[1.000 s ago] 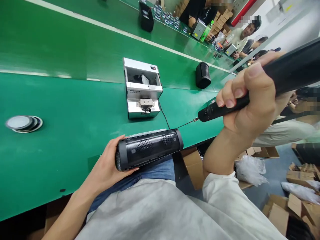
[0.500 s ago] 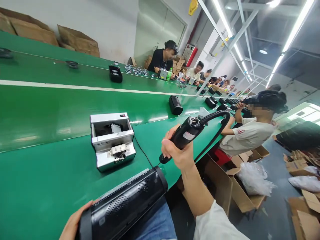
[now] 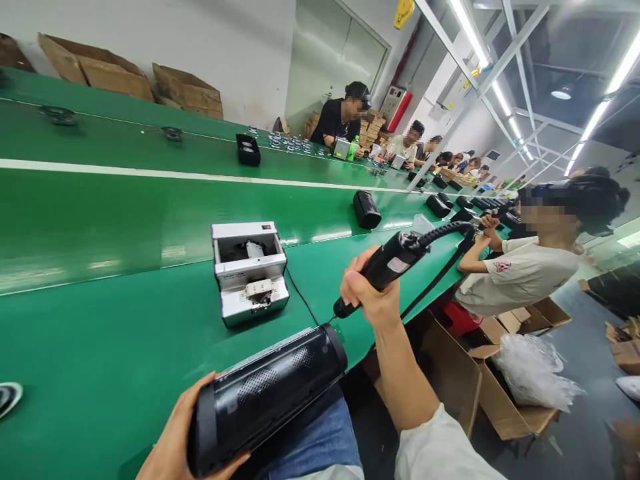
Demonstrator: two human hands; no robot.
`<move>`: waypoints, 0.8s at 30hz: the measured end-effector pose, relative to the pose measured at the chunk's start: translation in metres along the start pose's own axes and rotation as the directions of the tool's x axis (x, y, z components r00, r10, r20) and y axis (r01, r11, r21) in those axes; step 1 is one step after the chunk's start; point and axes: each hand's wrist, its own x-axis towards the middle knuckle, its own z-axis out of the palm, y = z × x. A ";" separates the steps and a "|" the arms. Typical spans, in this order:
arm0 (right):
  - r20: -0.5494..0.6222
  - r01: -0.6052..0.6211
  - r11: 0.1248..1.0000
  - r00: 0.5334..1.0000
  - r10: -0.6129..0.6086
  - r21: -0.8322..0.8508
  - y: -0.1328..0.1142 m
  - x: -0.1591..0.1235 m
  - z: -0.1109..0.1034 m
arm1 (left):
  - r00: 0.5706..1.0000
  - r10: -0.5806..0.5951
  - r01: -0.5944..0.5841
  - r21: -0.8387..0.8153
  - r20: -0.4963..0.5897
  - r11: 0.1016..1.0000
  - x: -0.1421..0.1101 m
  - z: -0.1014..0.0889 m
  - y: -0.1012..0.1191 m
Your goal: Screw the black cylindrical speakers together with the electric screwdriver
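Note:
My left hand (image 3: 176, 427) grips the near end of a long black speaker housing (image 3: 275, 390) with perforated patches. The housing lies slantwise over my jeans at the table's edge, its far end pointing up and right. In my right hand (image 3: 371, 293) is a black electric screwdriver (image 3: 393, 261), fingers wrapped round its body and its cable trailing off right. Its bit points down at the far end of the housing; whether it touches a screw there is too small to tell. Beyond the housing stands a silver screw feeder (image 3: 250, 275) on the green table.
A thin cord (image 3: 303, 297) runs from the feeder. On the conveyor belt (image 3: 125, 220) stands another black housing (image 3: 367, 209). A round speaker part (image 3: 9, 399) lies at the left. To the right, a co-worker (image 3: 530, 267) sits beside open cartons (image 3: 505, 400). More people work farther back.
The view has shifted left, so most things sit farther right. More of my left hand shows round the housing's near end. The screwdriver stays at the far end.

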 end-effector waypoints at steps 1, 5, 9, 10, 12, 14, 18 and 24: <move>0.000 0.001 1.000 1.000 -0.001 -0.005 -0.002 0.003 0.000 | 1.000 0.022 -0.023 0.017 0.021 1.000 0.001 -0.002 0.005; 0.040 -0.042 0.999 0.998 0.043 -0.024 -0.023 0.011 0.002 | 0.987 0.131 -0.138 0.070 0.097 0.988 0.004 -0.011 0.021; -0.005 0.194 0.980 0.981 -0.195 -0.048 -0.059 0.025 0.020 | 0.973 0.175 -0.181 0.024 0.153 0.983 0.005 -0.015 0.029; -0.045 0.266 0.962 0.962 -0.269 -0.055 -0.066 0.030 0.029 | 0.970 0.175 -0.181 0.018 0.166 0.983 0.005 -0.015 0.030; -0.108 0.356 0.935 0.929 -0.355 -0.013 -0.075 0.036 0.052 | 0.969 0.164 -0.169 0.013 0.185 0.986 0.005 -0.016 0.033; -0.119 0.368 0.928 0.926 -0.358 0.065 -0.073 0.039 0.078 | 0.968 0.157 -0.162 0.008 0.197 0.987 0.004 -0.016 0.034; -0.049 0.332 0.943 0.942 -0.331 0.001 -0.043 0.046 0.116 | 0.965 0.184 -0.186 -0.009 0.189 0.983 0.003 -0.016 0.036; 0.021 0.188 0.966 0.982 -0.187 -0.178 0.000 0.066 0.127 | 0.964 0.182 -0.178 -0.042 0.192 0.983 0.003 -0.015 0.035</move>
